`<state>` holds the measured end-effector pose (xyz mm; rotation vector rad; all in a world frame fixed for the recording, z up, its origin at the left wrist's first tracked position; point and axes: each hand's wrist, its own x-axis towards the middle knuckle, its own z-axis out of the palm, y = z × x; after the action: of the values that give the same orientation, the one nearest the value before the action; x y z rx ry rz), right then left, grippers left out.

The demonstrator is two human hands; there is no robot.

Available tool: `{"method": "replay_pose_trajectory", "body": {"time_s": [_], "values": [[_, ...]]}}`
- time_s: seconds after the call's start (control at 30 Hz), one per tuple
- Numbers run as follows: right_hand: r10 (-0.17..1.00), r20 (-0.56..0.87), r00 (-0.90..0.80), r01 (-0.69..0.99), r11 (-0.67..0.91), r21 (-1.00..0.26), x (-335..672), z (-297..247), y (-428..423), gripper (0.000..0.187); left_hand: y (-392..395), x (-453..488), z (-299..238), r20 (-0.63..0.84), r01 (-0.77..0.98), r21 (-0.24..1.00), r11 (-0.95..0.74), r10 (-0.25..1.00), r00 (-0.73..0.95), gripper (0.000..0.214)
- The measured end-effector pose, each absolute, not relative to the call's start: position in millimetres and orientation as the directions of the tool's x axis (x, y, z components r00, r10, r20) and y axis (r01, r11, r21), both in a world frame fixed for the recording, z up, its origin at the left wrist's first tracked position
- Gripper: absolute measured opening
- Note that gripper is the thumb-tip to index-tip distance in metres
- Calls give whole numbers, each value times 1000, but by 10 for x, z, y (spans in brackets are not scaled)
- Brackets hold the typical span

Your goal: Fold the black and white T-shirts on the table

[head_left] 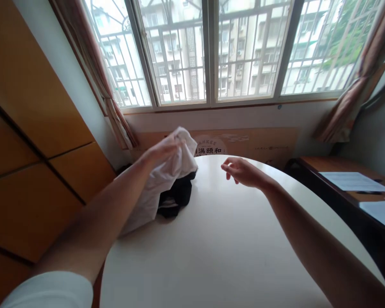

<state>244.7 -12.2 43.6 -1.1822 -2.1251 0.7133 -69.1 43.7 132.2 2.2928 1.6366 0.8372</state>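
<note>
My left hand is closed on a white cloth and holds it up above the left part of the round white table; the cloth hangs down to the tabletop. Under and behind the cloth lies a dark garment on the table. My right hand hovers over the table's far middle, a little right of the cloth, fingers loosely curled and apart, holding nothing.
A wooden cabinet stands along the left. A barred window with curtains fills the back wall. A cardboard panel leans under the sill. A dark desk with papers is at the right.
</note>
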Motion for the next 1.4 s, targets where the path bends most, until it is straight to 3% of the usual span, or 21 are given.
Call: {"method": "replay_pose_trajectory", "body": {"time_s": [0.07,0.13,0.23,0.33,0.53,0.7,0.83,0.93,1.03,1.17,1.3,1.4], "values": [[891,126,-435,607,394,-690,2440,239,-16,27,346,-734,990,289,881,400,-253,947,140,61],[899,30,-438,665,346,-662,2418,17,82,27,182,-832,670,369,956,227,-185,925,91,58],[901,-30,-434,763,349,-544,2336,-308,177,25,-68,-984,305,386,995,57,-80,921,52,63],[910,-9,-415,822,371,-431,2221,-543,195,21,-159,-984,48,321,996,89,23,946,-50,68],[925,47,-378,861,370,-349,2133,-679,33,23,13,-643,-95,353,985,142,101,924,-146,66],[879,189,-438,830,477,-290,2235,-798,-210,24,-88,-449,36,468,975,220,-25,880,-83,56],[840,302,-450,802,529,-276,2293,-908,-335,21,-368,-151,-172,570,971,152,-183,819,65,38],[833,345,-433,787,536,-307,2269,-912,-367,18,-567,153,-429,431,913,84,-400,840,328,25],[813,356,-462,773,565,-289,2245,-889,-396,19,-679,325,-614,226,840,156,-520,847,482,14],[766,362,-531,750,624,-219,2276,-916,-512,20,-769,286,-705,170,814,219,-539,842,512,14],[577,335,-745,577,809,-111,2292,-957,-691,12,-902,235,-744,180,838,171,-519,852,491,14],[589,303,-749,579,804,-133,2277,-926,-795,15,-999,238,-725,147,840,156,-519,853,500,13]]}}
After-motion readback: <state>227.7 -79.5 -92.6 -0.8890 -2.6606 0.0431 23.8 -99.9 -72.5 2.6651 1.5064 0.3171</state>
